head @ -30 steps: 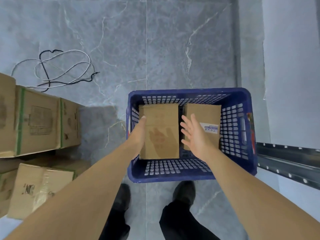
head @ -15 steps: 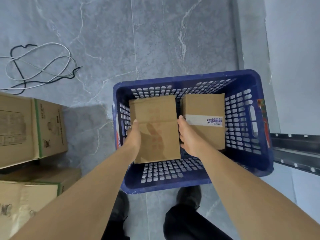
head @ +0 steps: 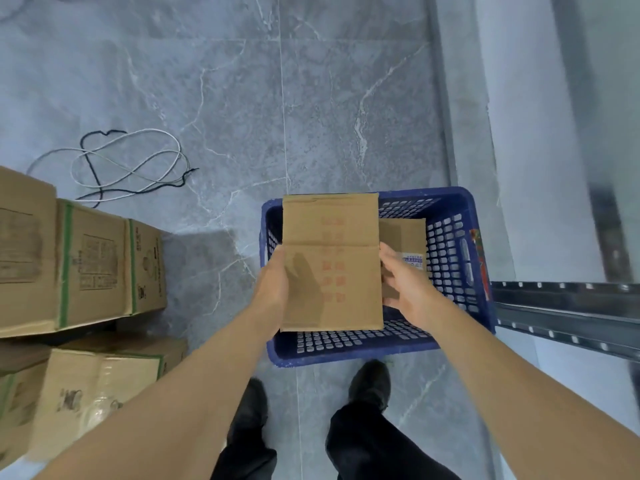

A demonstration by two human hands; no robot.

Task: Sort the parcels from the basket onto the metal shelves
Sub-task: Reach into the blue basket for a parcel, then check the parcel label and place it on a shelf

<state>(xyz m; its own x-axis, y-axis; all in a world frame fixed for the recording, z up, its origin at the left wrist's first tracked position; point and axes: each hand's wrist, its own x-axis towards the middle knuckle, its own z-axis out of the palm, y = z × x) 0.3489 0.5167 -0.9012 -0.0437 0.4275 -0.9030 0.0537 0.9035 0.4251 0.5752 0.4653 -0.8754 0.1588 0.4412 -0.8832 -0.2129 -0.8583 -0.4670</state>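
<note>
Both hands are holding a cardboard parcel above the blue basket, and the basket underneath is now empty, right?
Not quite. The head view shows both the left hand and the right hand holding the parcel above the blue basket, but a second labelled parcel lies inside.

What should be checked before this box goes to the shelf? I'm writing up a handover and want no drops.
1. Both sides gripped: ok; left hand and right hand clamp the box.
2. Box above the basket rim: ok; it overlaps the far rim.
3. Box flaps closed: ok; the top looks shut.
4. Second box left behind in the basket: ok.
5. Shelf space free: cannot tell; only its metal rail shows.
6. Path free of the cables: ok; they lie off to the left.
</note>
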